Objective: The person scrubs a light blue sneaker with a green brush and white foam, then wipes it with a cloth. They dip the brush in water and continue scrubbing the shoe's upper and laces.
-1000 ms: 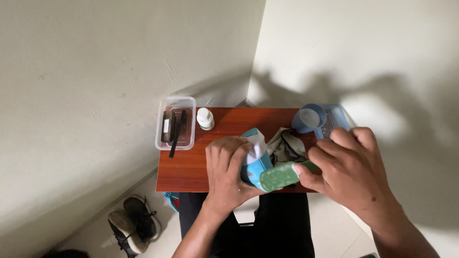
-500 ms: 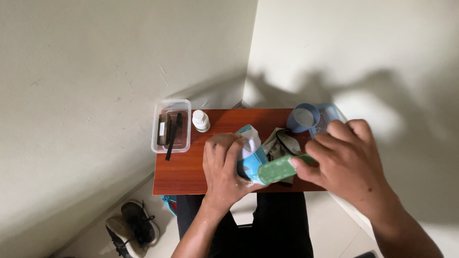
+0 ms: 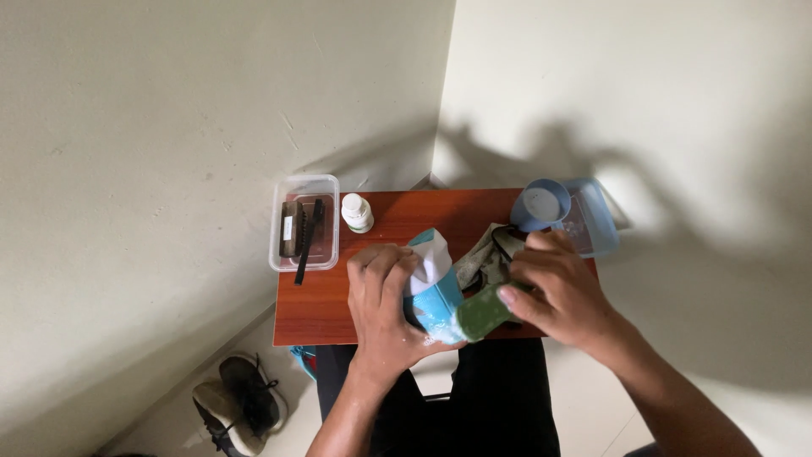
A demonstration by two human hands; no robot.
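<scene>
My left hand [image 3: 382,305] grips a blue and white shoe [image 3: 433,286] above the near edge of a small reddish wooden table [image 3: 326,309]. In my right hand [image 3: 560,292] is a green sponge [image 3: 484,311], pressed against the shoe's blue side near its heel. Just behind the shoe a crumpled grey-green cloth [image 3: 482,254] lies on the table.
A clear plastic box [image 3: 303,222] with brushes sits at the table's left edge, a small white bottle [image 3: 357,211] beside it. A blue bowl [image 3: 540,205] and a clear blue container [image 3: 592,218] stand at the back right. Dark shoes [image 3: 241,406] lie on the floor at left.
My right hand has slid the green sponge along the shoe's side toward the left. The left hand keeps its grip on the shoe.
</scene>
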